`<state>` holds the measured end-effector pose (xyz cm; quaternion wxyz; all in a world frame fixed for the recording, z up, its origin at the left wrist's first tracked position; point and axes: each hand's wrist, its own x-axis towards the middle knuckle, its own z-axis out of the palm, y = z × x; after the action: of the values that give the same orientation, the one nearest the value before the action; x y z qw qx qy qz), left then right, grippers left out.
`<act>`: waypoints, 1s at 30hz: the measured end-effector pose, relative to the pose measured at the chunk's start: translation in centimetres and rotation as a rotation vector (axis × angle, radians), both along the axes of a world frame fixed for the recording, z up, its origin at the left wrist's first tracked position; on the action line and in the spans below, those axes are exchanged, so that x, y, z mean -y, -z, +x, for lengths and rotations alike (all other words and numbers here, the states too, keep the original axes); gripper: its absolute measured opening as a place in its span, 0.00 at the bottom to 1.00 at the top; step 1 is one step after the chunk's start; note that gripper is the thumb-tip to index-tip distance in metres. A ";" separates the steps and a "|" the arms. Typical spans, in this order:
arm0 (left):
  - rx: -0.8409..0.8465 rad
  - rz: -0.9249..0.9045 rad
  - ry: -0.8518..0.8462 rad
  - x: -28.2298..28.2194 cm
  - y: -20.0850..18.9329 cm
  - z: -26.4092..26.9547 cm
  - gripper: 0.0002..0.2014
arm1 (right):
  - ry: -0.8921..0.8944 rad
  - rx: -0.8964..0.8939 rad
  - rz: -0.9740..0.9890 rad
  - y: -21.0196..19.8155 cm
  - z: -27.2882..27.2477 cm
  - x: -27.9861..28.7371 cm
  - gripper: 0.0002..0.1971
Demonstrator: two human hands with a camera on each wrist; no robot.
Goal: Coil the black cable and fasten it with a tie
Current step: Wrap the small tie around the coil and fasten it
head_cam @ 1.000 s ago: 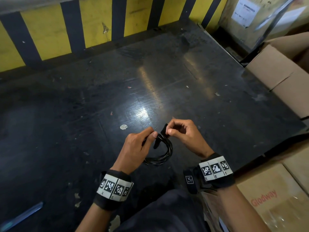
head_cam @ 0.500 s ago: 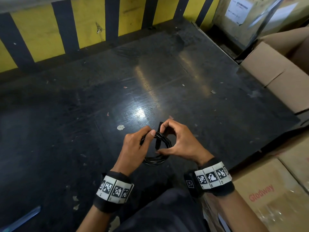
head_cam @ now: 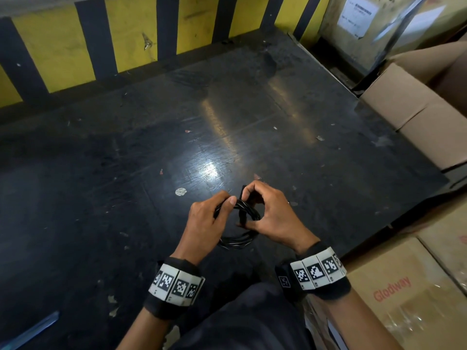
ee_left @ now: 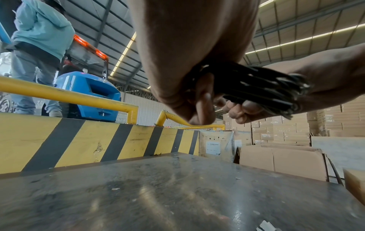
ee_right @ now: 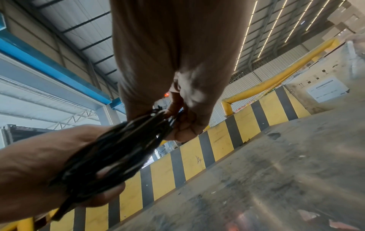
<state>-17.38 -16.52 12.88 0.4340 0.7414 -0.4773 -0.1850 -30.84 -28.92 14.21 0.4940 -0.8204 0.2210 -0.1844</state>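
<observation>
The black cable [head_cam: 240,239] is wound into a small round coil, held in the air above the dark table [head_cam: 252,122]. My left hand [head_cam: 206,221] grips the coil's left side, thumb on top. My right hand [head_cam: 267,213] pinches a black tie strap [head_cam: 243,214] that crosses the coil's top right part; one end sticks up past the index finger, the other lies under the thumb. In the left wrist view the cable strands [ee_left: 254,87] run from my left fingers into my right hand. The right wrist view shows the coil [ee_right: 110,154] edge-on between both hands.
Cardboard boxes [head_cam: 419,117] stand along the table's right side, and one printed box [head_cam: 404,294] sits at the near right. A yellow-and-black striped wall [head_cam: 126,39] closes the far edge. A person in a light blue top [ee_left: 39,31] and a blue forklift [ee_left: 88,92] are beyond it.
My right hand has dropped from above the coil onto its right side, bringing the tie strap down across the strands with the thumb now under the coil. The left hand keeps its grip.
</observation>
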 end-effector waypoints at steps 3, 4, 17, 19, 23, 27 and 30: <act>-0.003 -0.003 0.007 0.1 -0.2 0.1 0.18 | 0.060 0.046 0.004 0.1 -0.2 0.0 0.19; -0.006 -0.001 0.008 0.1 -0.2 0.1 0.18 | 0.081 0.055 -0.010 0.0 -0.4 0.0 0.18; -0.045 0.055 0.007 0.7 -0.9 -0.3 0.17 | 0.212 0.127 -0.247 -0.9 -1.2 -0.2 0.14; -0.046 0.063 0.006 0.7 -0.9 -0.4 0.18 | 0.236 0.113 -0.194 -1.0 -1.1 -0.2 0.17; -0.060 0.080 0.010 0.6 -0.8 -1.0 0.19 | 0.226 0.090 -0.125 -0.8 -0.7 0.4 0.08; -0.064 0.096 -0.012 0.4 -0.5 -0.9 0.19 | 0.176 0.075 -0.111 -0.4 -0.3 0.6 0.07; -0.053 0.096 -0.051 0.4 -0.5 -0.6 0.19 | 0.238 0.083 -0.030 -0.2 0.0 0.6 0.13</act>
<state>-17.99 -16.92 13.40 0.4151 0.7682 -0.4369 -0.2161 -30.86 -29.48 14.44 0.4651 -0.7873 0.2935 -0.2788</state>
